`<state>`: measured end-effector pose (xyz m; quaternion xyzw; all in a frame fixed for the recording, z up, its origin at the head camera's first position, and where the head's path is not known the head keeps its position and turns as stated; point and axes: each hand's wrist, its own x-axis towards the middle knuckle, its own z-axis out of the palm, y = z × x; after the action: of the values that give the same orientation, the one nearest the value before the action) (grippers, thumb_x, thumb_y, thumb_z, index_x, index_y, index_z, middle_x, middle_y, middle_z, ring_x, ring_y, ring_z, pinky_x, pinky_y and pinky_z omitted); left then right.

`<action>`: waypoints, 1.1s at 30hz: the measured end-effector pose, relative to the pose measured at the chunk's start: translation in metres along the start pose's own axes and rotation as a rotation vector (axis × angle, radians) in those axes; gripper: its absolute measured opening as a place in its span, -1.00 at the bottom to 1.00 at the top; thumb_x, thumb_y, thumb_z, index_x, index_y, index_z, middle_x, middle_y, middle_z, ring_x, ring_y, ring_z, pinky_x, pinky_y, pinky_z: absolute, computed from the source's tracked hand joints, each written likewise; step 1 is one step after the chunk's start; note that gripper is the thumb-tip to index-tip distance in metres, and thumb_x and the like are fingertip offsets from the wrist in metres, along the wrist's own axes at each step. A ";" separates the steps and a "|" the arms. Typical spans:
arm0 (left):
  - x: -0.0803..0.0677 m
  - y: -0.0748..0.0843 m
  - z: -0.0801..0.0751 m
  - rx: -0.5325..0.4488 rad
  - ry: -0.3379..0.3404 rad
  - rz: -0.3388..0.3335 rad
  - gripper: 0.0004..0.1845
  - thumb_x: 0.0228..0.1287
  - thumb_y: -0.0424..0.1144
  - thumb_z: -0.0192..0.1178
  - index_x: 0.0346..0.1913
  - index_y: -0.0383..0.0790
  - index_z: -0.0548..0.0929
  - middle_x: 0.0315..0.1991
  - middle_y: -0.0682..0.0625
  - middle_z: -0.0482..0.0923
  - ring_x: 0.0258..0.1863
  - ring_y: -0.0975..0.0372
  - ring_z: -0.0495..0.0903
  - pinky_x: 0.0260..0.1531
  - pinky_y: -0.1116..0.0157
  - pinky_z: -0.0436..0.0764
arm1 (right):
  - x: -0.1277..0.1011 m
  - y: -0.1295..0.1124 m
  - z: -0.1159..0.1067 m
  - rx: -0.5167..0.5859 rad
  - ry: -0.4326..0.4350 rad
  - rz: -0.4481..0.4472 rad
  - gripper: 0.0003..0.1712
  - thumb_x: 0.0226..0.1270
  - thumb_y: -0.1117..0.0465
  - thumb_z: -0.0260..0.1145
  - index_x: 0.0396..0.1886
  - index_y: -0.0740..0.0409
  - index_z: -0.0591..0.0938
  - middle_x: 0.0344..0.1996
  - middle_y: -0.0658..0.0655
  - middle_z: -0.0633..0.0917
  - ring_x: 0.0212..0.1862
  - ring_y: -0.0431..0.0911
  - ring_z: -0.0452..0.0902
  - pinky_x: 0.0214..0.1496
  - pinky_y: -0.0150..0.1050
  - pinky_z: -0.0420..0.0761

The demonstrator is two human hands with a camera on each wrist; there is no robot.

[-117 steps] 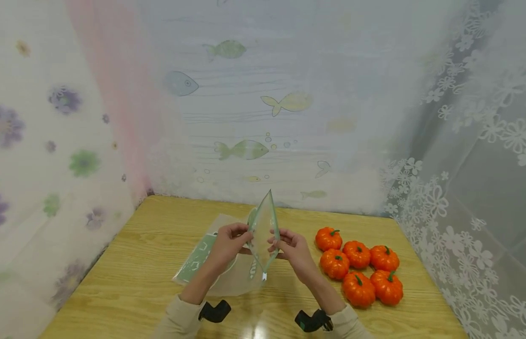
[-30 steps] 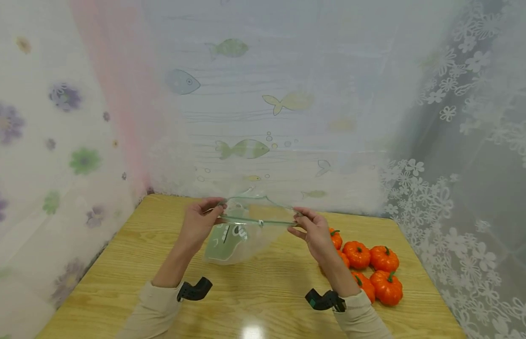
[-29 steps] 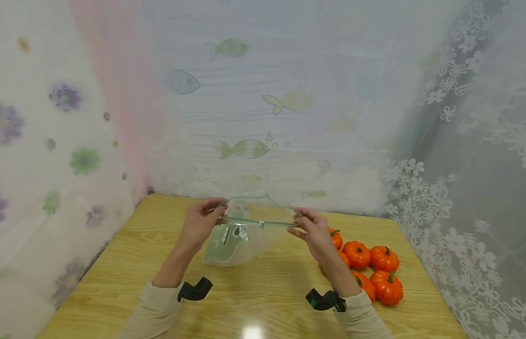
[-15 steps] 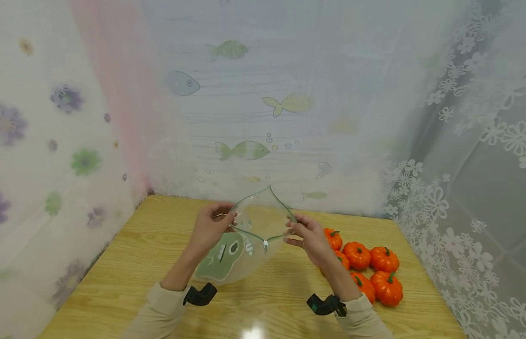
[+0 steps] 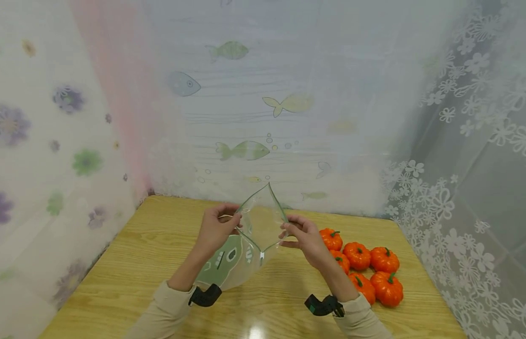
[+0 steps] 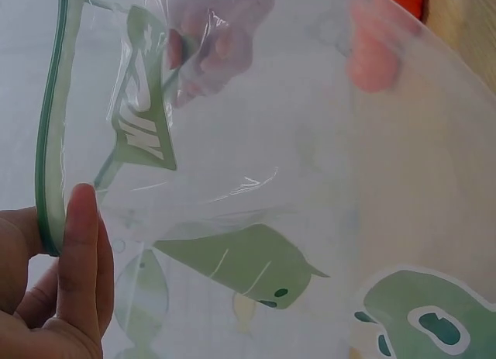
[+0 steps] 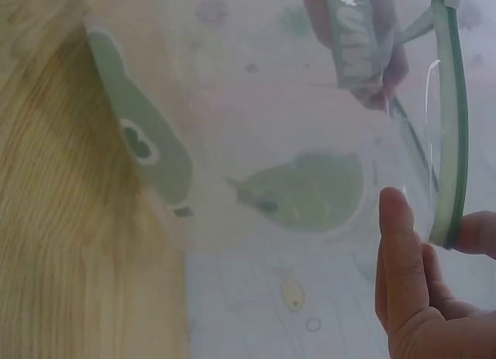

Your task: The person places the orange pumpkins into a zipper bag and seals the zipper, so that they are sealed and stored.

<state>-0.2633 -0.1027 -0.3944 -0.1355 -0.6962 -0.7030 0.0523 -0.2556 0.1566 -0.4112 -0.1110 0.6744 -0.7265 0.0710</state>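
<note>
A clear zipper bag [image 5: 224,263] with green printed shapes is held over the table, its mouth spread into a diamond. My left hand [image 5: 216,228] pinches the left side of the green zip edge between thumb and fingers. Opposite it, my right hand [image 5: 305,238] pinches the right side. A small white slider [image 5: 262,255] sits at the near corner of the mouth. In the left wrist view, the left fingers [image 6: 81,258] grip the zip strip, and the other hand shows through the plastic. The right wrist view has the right fingers [image 7: 403,258] on the opposite strip. Nothing shows inside the bag.
Several small orange pumpkins [image 5: 386,287] with green stems stand grouped on the wooden table [image 5: 152,245], right of my right hand, which partly overlaps them. A fish-print curtain [image 5: 352,155] hangs behind the table, with flowered curtains at both sides.
The bag began as a narrow slit with another green-printed part on the table behind it. Its mouth was pulled wide sideways, then the hands came closer together, making a diamond opening. The pumpkins stayed put.
</note>
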 end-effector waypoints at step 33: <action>0.005 0.008 -0.003 0.039 0.025 0.014 -0.78 0.41 -0.48 0.23 0.04 -0.53 0.63 -0.24 -0.26 0.63 -0.50 0.30 0.69 -0.48 0.33 0.74 | -0.017 0.010 -0.007 0.008 0.020 -0.140 -0.58 0.66 0.16 0.07 0.30 0.37 0.44 -0.02 0.18 0.57 -0.17 -0.12 0.66 -0.02 -0.08 0.77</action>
<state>-0.2661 -0.1053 -0.3853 -0.1304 -0.7082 -0.6904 0.0686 -0.2420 0.1672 -0.4227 -0.1505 0.6628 -0.7334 0.0135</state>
